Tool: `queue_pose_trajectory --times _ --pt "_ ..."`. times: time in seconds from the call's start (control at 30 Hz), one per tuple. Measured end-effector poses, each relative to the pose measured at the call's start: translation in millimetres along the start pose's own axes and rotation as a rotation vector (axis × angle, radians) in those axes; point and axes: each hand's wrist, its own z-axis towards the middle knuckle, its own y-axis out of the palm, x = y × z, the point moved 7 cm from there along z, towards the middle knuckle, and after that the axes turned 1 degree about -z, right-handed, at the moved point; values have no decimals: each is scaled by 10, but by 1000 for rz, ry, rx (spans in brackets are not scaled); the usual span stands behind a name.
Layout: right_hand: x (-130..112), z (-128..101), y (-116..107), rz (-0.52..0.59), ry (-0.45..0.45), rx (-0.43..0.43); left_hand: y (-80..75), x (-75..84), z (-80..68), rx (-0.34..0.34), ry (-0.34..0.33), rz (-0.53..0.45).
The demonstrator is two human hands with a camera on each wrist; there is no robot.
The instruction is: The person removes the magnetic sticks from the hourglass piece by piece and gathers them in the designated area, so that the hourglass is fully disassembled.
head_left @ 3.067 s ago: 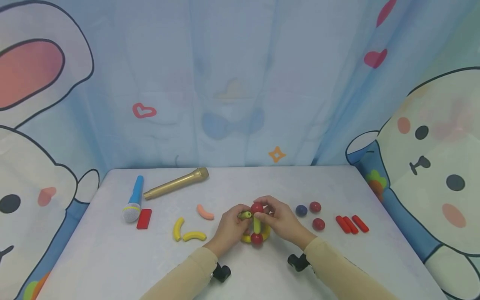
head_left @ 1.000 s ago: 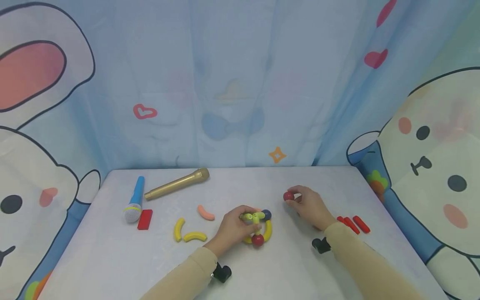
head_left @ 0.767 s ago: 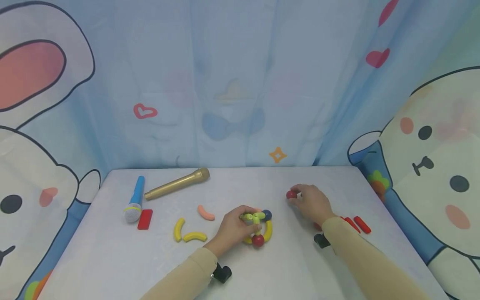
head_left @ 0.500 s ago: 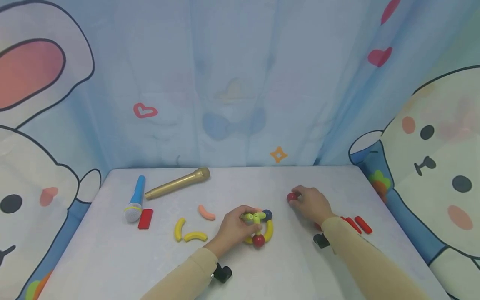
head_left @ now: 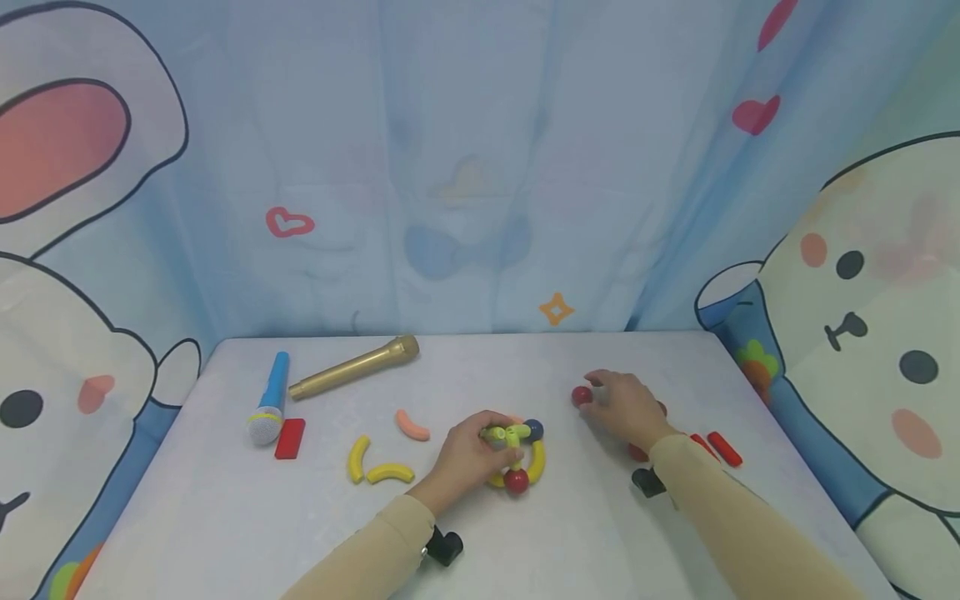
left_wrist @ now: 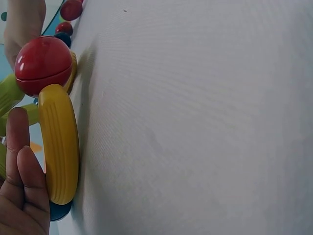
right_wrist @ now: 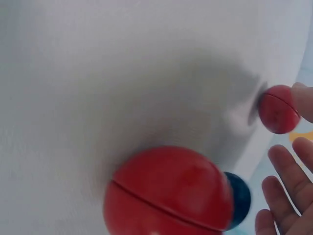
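Observation:
My left hand [head_left: 472, 458] pinches a small ball-and-stick toy frame standing on the table. It has light green sticks [head_left: 513, 433], a red ball [head_left: 517, 481] at its near corner, a dark blue ball [head_left: 534, 430] at the far right and yellow curved pieces [left_wrist: 59, 144]. In the left wrist view, two fingers [left_wrist: 33, 171] lie behind a yellow curve. My right hand [head_left: 628, 408] is spread beside a loose red ball [head_left: 581, 396]; the right wrist view shows this ball [right_wrist: 278, 109] on the tabletop, a fingertip overlapping its edge and the other fingers loose.
Under and behind the right hand are another red ball [head_left: 637, 452] and a dark blue ball [right_wrist: 239, 200]. Red sticks [head_left: 724, 448] lie farther right. To the left are yellow curves [head_left: 390, 472], a pink curve [head_left: 412, 426], a red block [head_left: 290, 439], a blue microphone [head_left: 270, 400] and a gold one [head_left: 356, 367].
My right hand has taken the red ball off the top of the frame, carried it right, and loosened its fingers from it. The left hand keeps its hold on the frame.

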Motion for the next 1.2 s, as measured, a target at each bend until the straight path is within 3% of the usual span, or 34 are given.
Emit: queue_pose_trajectory --times 0.17,0.33,0.57,0.73,1.0,1.2 --pt "-93 -82 -73 40 -39 35 -6 -2 -1 2 3 12" --pt "-348 -224 -46 125 -138 44 -12 1 -4 1 9 30" --pt "-746 -428 277 347 -291 -110 -6 15 -4 -9 13 19" --pt "-850 -475 365 380 -357 -139 -8 13 4 -9 34 13" --pt "-921 -412 418 268 -298 -88 -12 -2 9 -6 50 5" --pt "-908 -383 432 260 -259 -77 -13 7 8 -2 56 -1"
